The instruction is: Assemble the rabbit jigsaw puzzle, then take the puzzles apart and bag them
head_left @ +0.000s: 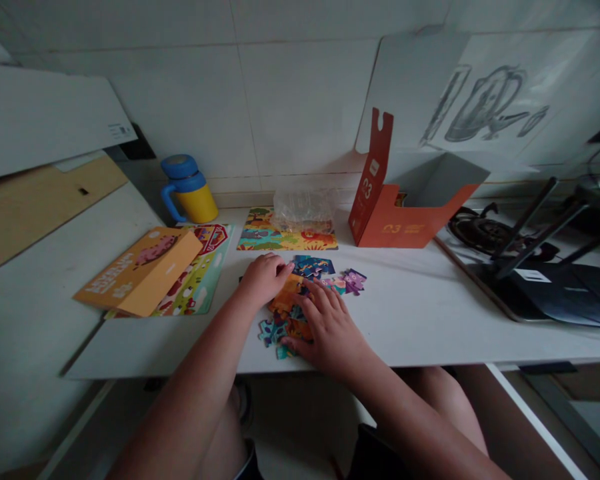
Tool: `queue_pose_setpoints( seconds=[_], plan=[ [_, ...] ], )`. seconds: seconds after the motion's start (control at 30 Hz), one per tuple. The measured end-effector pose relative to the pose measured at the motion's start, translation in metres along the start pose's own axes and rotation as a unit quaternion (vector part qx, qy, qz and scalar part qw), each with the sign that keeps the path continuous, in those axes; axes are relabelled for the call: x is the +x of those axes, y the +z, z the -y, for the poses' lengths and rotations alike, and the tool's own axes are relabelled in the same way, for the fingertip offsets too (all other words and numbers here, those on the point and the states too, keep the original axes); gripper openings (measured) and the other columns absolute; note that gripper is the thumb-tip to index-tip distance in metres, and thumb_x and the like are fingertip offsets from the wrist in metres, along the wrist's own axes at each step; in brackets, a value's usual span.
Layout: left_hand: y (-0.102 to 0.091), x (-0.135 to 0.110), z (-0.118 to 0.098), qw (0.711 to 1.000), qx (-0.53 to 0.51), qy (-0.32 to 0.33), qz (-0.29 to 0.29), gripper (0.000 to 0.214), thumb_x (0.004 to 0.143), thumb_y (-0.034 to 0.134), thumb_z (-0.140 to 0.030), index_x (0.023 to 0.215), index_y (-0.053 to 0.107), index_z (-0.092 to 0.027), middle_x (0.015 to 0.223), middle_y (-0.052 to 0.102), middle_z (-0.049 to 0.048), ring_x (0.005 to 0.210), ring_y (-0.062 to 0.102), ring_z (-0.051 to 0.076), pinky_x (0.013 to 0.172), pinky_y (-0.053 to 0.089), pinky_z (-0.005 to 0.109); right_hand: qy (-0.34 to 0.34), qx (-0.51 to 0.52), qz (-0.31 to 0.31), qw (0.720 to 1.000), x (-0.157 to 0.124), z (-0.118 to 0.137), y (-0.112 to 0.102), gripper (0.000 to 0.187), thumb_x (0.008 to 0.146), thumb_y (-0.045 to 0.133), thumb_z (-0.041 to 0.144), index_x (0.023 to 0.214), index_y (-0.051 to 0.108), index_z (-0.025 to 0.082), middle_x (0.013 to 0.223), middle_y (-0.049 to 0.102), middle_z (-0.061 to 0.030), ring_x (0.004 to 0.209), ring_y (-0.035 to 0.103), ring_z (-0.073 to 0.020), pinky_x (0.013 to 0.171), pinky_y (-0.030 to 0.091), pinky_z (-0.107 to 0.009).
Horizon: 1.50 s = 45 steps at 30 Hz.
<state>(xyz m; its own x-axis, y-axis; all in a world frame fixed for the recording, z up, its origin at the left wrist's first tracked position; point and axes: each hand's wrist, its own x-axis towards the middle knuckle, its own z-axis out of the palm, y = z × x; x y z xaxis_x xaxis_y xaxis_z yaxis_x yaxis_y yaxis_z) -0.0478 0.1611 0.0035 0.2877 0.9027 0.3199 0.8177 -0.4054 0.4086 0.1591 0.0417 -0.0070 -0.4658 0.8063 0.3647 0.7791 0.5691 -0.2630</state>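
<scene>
A pile of colourful jigsaw puzzle pieces [286, 303] lies on the white table in front of me. My left hand [264, 281] rests at the pile's left side, its thumb held apart and its other fingertips bent down out of sight. Over the right part of the pile lies my right hand [327, 327], open, with fingers spread on the pieces. Dark blue pieces [313, 266] show just beyond the hands, and a purple piece [355, 281] lies to the right. What is under the palms is hidden.
Behind the pile lies a picture sheet [257, 233] under a clear plastic bag [305, 208]. An open orange box [400, 223] stands back right. At left are an orange-yellow folder [135, 267], a green picture sheet [200, 287] and a blue-yellow mug [196, 200]. Black equipment [555, 287] sits far right.
</scene>
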Motion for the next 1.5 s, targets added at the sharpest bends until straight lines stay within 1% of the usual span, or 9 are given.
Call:
queue_pose_setpoints(
  seconds=[0.3, 0.47, 0.53, 0.63, 0.83, 1.0, 1.17, 1.3, 1.5],
  plan=[
    [-0.011, 0.001, -0.006, 0.999, -0.015, 0.023, 0.032, 0.031, 0.105, 0.057, -0.03, 0.077, 0.068, -0.021, 0.08, 0.07, 0.0059, 0.079, 0.064, 0.022, 0.075, 0.046, 0.034, 0.047, -0.018, 0.071, 0.996, 0.045, -0.019, -0.005, 0.114, 0.075, 0.082, 0.078, 0.166, 0.045, 0.019, 0.179, 0.017, -0.0259, 0.162, 0.021, -0.0551, 0.126, 0.021, -0.077],
    [-0.012, 0.001, -0.004, 0.999, -0.027, 0.013, 0.025, 0.03, 0.105, 0.054, -0.028, 0.08, 0.069, -0.021, 0.084, 0.069, 0.0061, 0.08, 0.065, 0.022, 0.075, 0.047, 0.034, 0.02, -0.015, 0.138, 0.99, 0.084, -0.05, -0.005, 0.123, 0.077, 0.081, 0.077, 0.172, 0.032, 0.016, 0.176, 0.028, -0.0281, 0.161, 0.028, -0.0509, 0.126, 0.024, -0.071],
    [-0.013, 0.0, -0.003, 0.999, -0.043, 0.009, 0.026, 0.033, 0.106, 0.053, -0.034, 0.08, 0.069, -0.021, 0.085, 0.069, 0.0058, 0.081, 0.066, 0.022, 0.077, 0.048, 0.034, -0.012, 0.004, 0.139, 0.99, 0.093, -0.06, -0.006, 0.115, 0.082, 0.078, 0.075, 0.17, 0.035, 0.014, 0.17, 0.041, -0.026, 0.156, 0.039, -0.0442, 0.126, 0.031, -0.062],
    [-0.016, -0.003, -0.002, 0.995, -0.087, -0.003, 0.053, 0.032, 0.102, 0.063, -0.048, 0.087, 0.071, -0.021, 0.088, 0.07, 0.0043, 0.082, 0.067, 0.022, 0.076, 0.051, 0.034, -0.03, 0.017, 0.114, 0.993, 0.099, -0.068, -0.008, 0.083, 0.091, 0.073, 0.065, 0.157, 0.055, 0.017, 0.157, 0.058, -0.0193, 0.143, 0.053, -0.0366, 0.12, 0.04, -0.052],
    [-0.03, -0.008, 0.004, 0.984, -0.13, 0.015, 0.123, 0.069, 0.065, 0.098, -0.053, 0.121, 0.072, -0.023, 0.124, 0.073, 0.0081, 0.117, 0.069, 0.031, 0.103, 0.055, 0.041, -0.027, 0.05, 0.09, 0.994, 0.097, -0.074, -0.014, 0.042, 0.099, 0.071, 0.049, 0.129, 0.073, 0.02, 0.126, 0.072, -0.0134, 0.118, 0.066, -0.0282, 0.105, 0.049, -0.041],
    [-0.035, -0.01, 0.003, 0.982, -0.158, -0.003, 0.102, 0.041, 0.082, 0.085, -0.036, 0.119, 0.071, -0.025, 0.123, 0.076, 0.006, 0.115, 0.071, 0.027, 0.105, 0.054, 0.041, -0.02, 0.082, 0.058, 0.995, 0.096, -0.077, -0.019, 0.022, 0.104, 0.066, 0.034, 0.117, 0.076, 0.02, 0.111, 0.076, -0.0113, 0.103, 0.069, -0.0248, 0.092, 0.051, -0.034],
    [-0.032, -0.01, 0.001, 0.972, -0.221, -0.066, 0.038, 0.046, 0.092, 0.076, -0.051, 0.128, 0.064, -0.026, 0.115, 0.077, 0.0049, 0.102, 0.073, 0.024, 0.091, 0.057, 0.036, 0.019, 0.144, 0.024, 0.989, 0.097, -0.074, -0.023, 0.015, 0.104, 0.062, 0.028, 0.109, 0.075, 0.021, 0.103, 0.078, -0.0077, 0.09, 0.069, -0.0207, 0.08, 0.047, -0.03],
    [-0.031, -0.007, 0.002, 0.953, -0.289, -0.087, -0.03, 0.044, 0.101, 0.061, -0.06, 0.128, 0.055, -0.025, 0.115, 0.076, 0.0056, 0.105, 0.074, 0.022, 0.097, 0.056, 0.035, 0.067, 0.196, -0.003, 0.978, 0.095, -0.074, -0.024, 0.019, 0.101, 0.067, 0.035, 0.114, 0.074, 0.023, 0.088, 0.076, -0.0023, 0.074, 0.066, -0.0178, 0.069, 0.043, -0.027],
    [-0.025, -0.003, -0.004, 0.878, -0.441, -0.161, -0.094, 0.054, 0.105, 0.046, -0.069, 0.136, 0.052, -0.026, 0.122, 0.076, 0.0117, 0.106, 0.077, 0.027, 0.082, 0.061, 0.037, 0.111, 0.207, -0.044, 0.971, 0.094, -0.077, -0.023, 0.032, 0.098, 0.068, 0.047, 0.119, 0.074, 0.023, 0.076, 0.07, 0.0006, 0.064, 0.059, -0.0168, 0.061, 0.039, -0.027]
  ],
)
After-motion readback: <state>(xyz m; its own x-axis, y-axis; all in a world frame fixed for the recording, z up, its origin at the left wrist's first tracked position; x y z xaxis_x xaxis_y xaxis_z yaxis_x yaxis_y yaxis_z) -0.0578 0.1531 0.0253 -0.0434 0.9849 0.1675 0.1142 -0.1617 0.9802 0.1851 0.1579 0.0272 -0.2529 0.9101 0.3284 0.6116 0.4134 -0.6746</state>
